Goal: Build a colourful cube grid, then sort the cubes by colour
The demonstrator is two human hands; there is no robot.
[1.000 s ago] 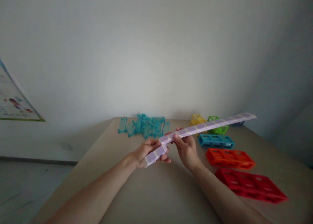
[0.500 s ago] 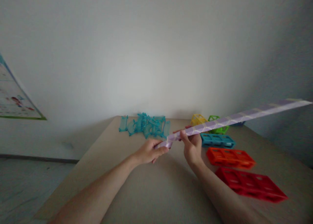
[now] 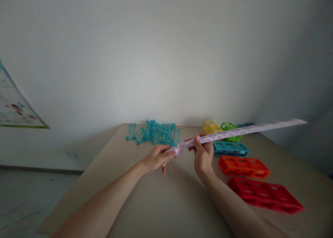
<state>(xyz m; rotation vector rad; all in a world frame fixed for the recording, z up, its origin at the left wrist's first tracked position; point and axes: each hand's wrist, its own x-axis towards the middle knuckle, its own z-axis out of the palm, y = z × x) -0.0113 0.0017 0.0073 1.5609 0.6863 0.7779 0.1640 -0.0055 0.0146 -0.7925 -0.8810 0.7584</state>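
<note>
A long, thin roll of lavender paper [image 3: 223, 135] with pale criss-cross lines slants up to the right above the table. Its near end is in the grip of my left hand [image 3: 156, 158], thumb on top. Further along, my right hand [image 3: 203, 155] is closed round the roll from below, the thumb pressed on it. The far tip reaches out over the table's right side, touching nothing I can make out. Behind my right hand lies a teal openwork block [image 3: 231, 149], partly covered by it.
Translucent teal plastic pieces [image 3: 156, 132] lie heaped at the table's back edge. Yellow [image 3: 211, 127] and green [image 3: 230, 130] open frames stand back right. Orange [image 3: 244, 167] and red [image 3: 265, 194] openwork blocks lie on the right. A wall [image 3: 166, 57] rises behind the table [image 3: 156, 203].
The roll's far end has dropped and moved left, and the roll looks narrower and shorter in view. Both hands have stayed nearly in place, still holding it.
</note>
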